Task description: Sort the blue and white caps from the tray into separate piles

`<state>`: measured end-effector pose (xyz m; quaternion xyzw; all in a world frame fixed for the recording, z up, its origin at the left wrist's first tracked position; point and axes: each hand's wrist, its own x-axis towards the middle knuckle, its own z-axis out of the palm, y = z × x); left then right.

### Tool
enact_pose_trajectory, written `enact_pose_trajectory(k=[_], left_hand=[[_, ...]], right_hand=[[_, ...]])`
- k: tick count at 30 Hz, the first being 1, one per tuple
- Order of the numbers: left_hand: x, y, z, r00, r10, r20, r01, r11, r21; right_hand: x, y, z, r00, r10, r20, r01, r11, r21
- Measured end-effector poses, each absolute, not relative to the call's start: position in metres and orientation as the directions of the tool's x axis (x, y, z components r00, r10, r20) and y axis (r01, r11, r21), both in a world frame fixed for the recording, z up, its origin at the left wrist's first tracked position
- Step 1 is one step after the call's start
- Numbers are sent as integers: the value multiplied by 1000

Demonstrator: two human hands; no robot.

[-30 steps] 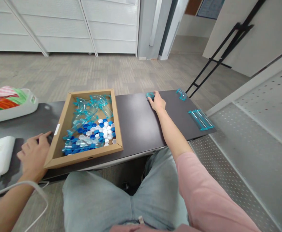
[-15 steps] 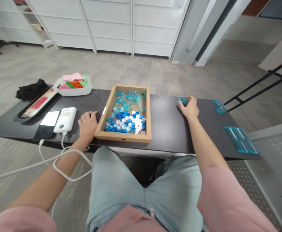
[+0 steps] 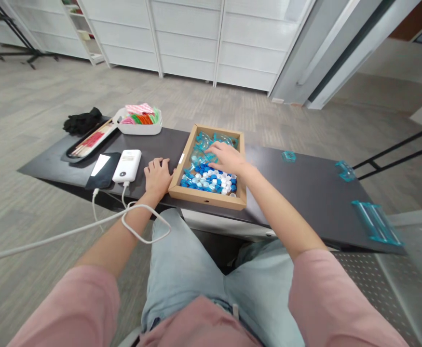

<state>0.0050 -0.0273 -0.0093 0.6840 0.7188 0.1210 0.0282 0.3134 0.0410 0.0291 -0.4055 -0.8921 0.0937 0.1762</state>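
My right hand point(image 3: 227, 158) is over the cardboard box point(image 3: 207, 196), palm down, its fingers apart and holding nothing that I can see. Beneath and in front of it lie clear curved pieces with teal ends point(image 3: 203, 140); whether the fingertips touch them I cannot tell. Blue and white hexagonal pieces point(image 3: 214, 182) fill the near half of the box. My left hand point(image 3: 158, 179) rests on the dark table beside the box's left wall, fingers spread, with nothing in it.
On the right of the table point(image 3: 315, 193) stand a small teal piece point(image 3: 289, 156), a clear curved piece point(image 3: 346, 171) and clear tubes point(image 3: 377, 222). To the left are a white power bank point(image 3: 127, 165) with a cable, a phone point(image 3: 104, 169), a black tray point(image 3: 91, 140) and a white basket point(image 3: 142, 129).
My right hand has left the small teal piece on the table and come leftward over the box. The left hand stays beside the box. The whole view has shifted.
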Motion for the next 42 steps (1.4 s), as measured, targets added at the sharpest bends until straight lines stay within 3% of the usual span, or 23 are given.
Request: enact_pose_trajectory(k=[3, 6, 15, 23, 30, 35, 42], left_hand=[[6, -28, -8, -63, 992, 111, 973, 36, 228], [6, -28, -8, -61, 993, 105, 971, 34, 236], [5, -27, -11, -46, 991, 128, 975, 16, 223], [6, -26, -12, -52, 990, 129, 976, 23, 217], [7, -26, -13, -52, 988, 147, 979, 22, 201], [6, -26, -14, -51, 987, 150, 978, 19, 207], [6, -26, -13, -53, 987, 153, 979, 22, 201]], right_hand=[[278, 49, 27, -599, 788, 138, 759, 615, -217], [274, 50, 26, -589, 796, 140, 769, 605, -207], [301, 51, 17, -510, 822, 252, 600, 550, -581], [308, 49, 2, -343, 863, 372, 430, 496, -754], [304, 34, 5, -278, 939, 200, 288, 280, -916], [301, 26, 16, -211, 974, 76, 230, 125, -965], [297, 16, 26, -203, 974, -100, 16, -99, -995]])
